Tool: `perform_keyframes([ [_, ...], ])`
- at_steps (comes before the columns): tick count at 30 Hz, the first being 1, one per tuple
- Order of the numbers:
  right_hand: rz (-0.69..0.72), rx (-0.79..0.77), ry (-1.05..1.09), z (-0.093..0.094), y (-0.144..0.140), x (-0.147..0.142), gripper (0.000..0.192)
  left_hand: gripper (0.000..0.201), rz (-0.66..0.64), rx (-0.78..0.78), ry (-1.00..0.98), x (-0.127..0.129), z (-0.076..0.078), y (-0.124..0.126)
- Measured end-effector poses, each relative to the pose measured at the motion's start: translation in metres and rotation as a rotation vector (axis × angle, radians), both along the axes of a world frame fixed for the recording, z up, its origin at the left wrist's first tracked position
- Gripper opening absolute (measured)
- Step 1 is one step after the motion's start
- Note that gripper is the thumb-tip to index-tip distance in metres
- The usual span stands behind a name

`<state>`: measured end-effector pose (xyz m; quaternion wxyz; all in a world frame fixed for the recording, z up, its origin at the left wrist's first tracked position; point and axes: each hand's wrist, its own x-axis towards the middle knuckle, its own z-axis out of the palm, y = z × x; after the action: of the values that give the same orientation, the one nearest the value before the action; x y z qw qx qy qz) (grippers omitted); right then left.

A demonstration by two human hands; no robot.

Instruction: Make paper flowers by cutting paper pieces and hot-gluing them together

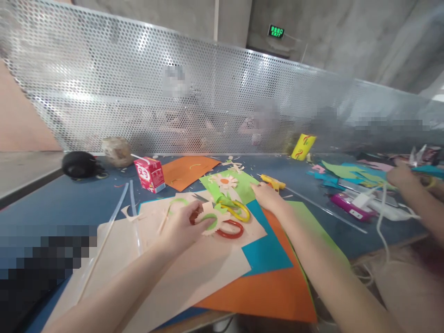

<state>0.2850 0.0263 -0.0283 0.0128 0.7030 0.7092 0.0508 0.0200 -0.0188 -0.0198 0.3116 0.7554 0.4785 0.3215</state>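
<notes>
My left hand [182,226] pinches a pale, fringed paper flower [210,223] with a green centre, above sheets of pale paper [194,259]. Just right of the flower lie scissors with one red loop [230,229] and one yellow loop [239,211]; their blades are mostly covered. My right hand [266,196] reaches over a light green sheet [247,185], right beside a yellow glue gun [273,182]. Its fingers are partly hidden, so whether it grips the gun's handle is unclear. Another pale paper flower [224,181], with an orange centre, lies on the green sheet.
A pink drink carton [150,174] with a straw, an orange sheet [189,171] and a yellow roll [303,147] stand or lie farther back. A perforated metal screen [215,101] closes off the far edge. At right are a purple power strip [353,206] and another person's hand [398,175].
</notes>
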Motion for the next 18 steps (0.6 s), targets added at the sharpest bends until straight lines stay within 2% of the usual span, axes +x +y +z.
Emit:
perform_keyframes([
  [9,0.000,-0.013,0.002,0.007,-0.004,0.003,0.028,0.032,-0.013,0.007,0.031,-0.001,-0.003,0.000],
  [15,0.026,0.060,0.023,0.001,-0.001,0.010,0.054,0.029,-0.009,0.008,0.044,0.000,-0.002,0.000],
  [18,0.024,0.062,0.006,0.000,0.000,0.011,0.053,0.029,-0.002,0.010,0.073,-0.001,0.000,-0.001],
])
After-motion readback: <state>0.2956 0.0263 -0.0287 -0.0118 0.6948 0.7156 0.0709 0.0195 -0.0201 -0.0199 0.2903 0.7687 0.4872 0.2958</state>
